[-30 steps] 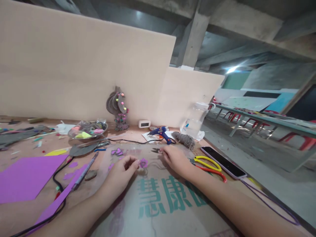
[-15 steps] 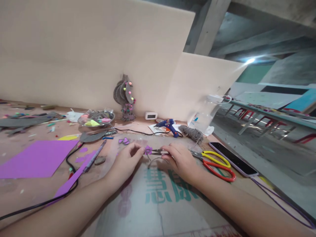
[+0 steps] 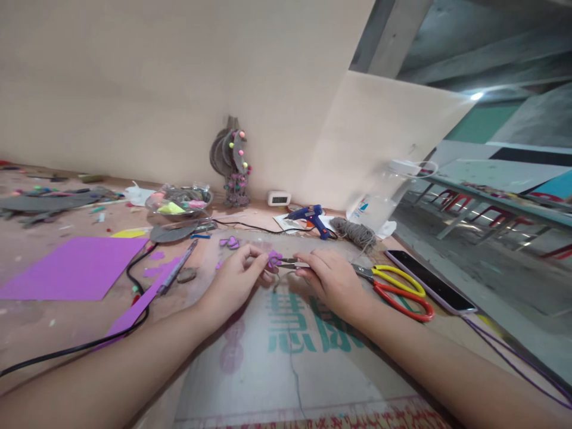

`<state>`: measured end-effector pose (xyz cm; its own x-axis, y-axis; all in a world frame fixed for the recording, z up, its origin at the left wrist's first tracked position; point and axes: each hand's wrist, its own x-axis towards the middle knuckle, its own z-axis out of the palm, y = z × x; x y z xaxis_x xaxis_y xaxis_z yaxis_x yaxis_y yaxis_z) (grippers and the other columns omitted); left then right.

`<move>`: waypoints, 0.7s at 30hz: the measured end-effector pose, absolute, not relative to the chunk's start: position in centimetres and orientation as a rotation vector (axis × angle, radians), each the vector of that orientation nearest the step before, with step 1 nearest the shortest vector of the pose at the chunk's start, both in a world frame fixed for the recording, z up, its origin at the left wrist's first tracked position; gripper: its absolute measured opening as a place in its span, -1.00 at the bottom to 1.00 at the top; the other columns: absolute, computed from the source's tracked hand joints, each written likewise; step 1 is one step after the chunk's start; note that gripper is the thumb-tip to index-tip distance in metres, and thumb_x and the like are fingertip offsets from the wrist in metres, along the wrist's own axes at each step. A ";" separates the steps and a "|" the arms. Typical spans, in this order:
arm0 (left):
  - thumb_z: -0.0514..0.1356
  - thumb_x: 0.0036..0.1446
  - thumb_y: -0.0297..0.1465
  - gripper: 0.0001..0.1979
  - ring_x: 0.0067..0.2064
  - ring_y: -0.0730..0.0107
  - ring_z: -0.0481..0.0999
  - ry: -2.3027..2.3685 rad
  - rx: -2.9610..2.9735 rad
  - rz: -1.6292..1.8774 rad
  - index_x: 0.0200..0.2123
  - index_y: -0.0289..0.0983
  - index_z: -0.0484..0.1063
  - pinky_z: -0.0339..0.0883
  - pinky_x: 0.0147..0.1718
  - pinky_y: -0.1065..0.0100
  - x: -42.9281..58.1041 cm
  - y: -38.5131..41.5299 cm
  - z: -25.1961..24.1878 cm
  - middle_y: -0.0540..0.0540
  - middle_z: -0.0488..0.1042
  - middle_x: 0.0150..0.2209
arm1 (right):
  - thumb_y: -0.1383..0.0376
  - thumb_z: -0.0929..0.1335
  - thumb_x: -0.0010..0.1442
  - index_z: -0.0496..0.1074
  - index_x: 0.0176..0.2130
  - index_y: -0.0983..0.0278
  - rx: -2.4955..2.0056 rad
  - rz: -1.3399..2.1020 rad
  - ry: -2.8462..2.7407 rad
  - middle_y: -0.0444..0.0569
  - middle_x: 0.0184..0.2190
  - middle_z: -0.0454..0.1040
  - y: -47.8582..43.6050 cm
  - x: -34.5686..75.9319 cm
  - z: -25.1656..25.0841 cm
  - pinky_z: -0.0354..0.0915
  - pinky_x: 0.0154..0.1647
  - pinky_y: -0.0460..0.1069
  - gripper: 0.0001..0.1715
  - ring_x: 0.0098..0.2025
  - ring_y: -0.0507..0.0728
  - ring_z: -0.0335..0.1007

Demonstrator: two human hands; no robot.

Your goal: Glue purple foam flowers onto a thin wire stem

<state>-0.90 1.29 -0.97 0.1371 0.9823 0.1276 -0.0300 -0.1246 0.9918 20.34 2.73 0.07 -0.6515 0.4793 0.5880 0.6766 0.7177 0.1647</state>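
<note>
My left hand (image 3: 236,275) is closed, thumb and fingers pinching the edge of a small purple flower (image 3: 274,258). A piece of grey yarn (image 3: 277,279) runs at the flower, its end hanging just below. My right hand (image 3: 329,273) is closed around slim pointed metal tweezers (image 3: 290,263), whose tips reach the flower's right side. Their rear part is hidden by my fingers. Right of that hand lie scissors (image 3: 404,292) with a yellow and a red handle. Several purple cut pieces (image 3: 230,242) rest just beyond my left hand.
A blue glue gun (image 3: 313,219), a yarn bundle (image 3: 355,233) and a clear jug (image 3: 379,193) stand behind. A phone (image 3: 429,280) lies at right. Purple sheet (image 3: 71,268), pen (image 3: 179,267), black cable (image 3: 134,280) and a filled bowl (image 3: 210,205) are at left.
The view has shifted slightly. The left fingers have turned a little around the flower, and the tweezer tips are now closer against it. Less of the yarn strand shows.
</note>
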 end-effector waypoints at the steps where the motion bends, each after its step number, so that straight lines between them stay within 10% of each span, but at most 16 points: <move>1: 0.14 0.16 -0.22 -0.77 -0.50 0.47 0.49 1.022 1.344 1.207 -0.40 -0.28 0.29 0.29 -0.47 0.46 -0.9 1.3 -1.0 0.00 0.51 -0.52 | 0.21 0.23 0.31 0.39 -0.10 0.36 -0.871 -0.524 -2.399 0.03 -0.38 0.47 2.7 20.3 0.1 0.24 -0.33 0.03 -0.69 -0.35 0.15 0.32; 21: 0.12 0.18 -0.33 -0.82 -0.50 0.49 0.49 0.994 1.308 1.155 -0.43 -0.29 0.28 0.32 -0.47 0.47 -0.7 1.1 -0.7 0.00 0.50 -0.56 | 0.21 0.21 0.32 0.37 -0.07 0.37 -0.843 -0.685 -2.465 0.00 -0.40 0.42 2.6 20.1 -0.1 0.14 -0.33 0.00 -0.68 -0.36 0.13 0.27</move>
